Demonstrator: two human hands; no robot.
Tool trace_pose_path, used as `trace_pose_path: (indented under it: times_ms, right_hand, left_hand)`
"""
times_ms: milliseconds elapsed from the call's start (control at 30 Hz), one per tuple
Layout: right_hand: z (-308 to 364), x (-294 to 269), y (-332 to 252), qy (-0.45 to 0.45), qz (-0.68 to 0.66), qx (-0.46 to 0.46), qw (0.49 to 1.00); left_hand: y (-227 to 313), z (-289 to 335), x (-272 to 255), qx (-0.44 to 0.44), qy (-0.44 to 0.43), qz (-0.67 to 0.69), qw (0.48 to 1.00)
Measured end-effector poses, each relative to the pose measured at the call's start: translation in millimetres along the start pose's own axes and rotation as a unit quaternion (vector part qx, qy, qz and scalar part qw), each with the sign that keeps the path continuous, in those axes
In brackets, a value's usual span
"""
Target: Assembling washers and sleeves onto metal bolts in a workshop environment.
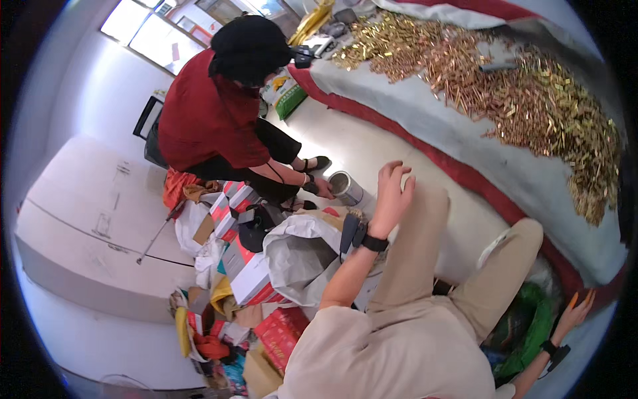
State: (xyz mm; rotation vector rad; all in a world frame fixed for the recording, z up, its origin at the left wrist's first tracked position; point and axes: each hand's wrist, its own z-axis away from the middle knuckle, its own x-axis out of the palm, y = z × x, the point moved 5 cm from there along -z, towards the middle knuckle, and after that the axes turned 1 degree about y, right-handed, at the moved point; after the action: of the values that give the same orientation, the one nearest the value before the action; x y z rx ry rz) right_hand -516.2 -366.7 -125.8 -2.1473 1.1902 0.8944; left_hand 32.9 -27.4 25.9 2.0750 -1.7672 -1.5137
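Observation:
My left hand [395, 199] is raised just above my left knee, fingers apart and slightly curled, with nothing seen in it. A dark band with a small device circles that wrist. Far to the right, my right hand [575, 315] reaches to the red edging [565, 269] of the cloth-covered table, fingers spread. Orange shows at its fingertips; whether it is a covering or a small thing is too small to tell. A great heap of small brass- and copper-coloured metal pieces [505, 100] covers the grey cloth [425, 110]. A grey rod-like piece [498, 67] lies among them.
Opposite me sits a person in a red shirt [206, 120], one hand at a metal can [347, 189] on the floor. A white sack [299, 249], boxes [252, 271] and bags crowd my left. A green bag [531, 332] stands by my right leg.

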Motion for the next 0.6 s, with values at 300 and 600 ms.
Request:
trace_pose_path:
  times_ms: [300, 600]
  right_hand:
    - [-27.7, -26.1, -49.7, -0.068, -0.038, -0.070, 0.995]
    - [2.3, -42.2, -128.2, -0.226, -0.078, 0.104, 0.965]
  left_hand:
    - [-35.5, 37.0, 46.5, -0.112, -0.028, 0.093, 0.989]
    - [-104.1, 44.8, 103.3, -0.160, -0.116, 0.101, 0.975]
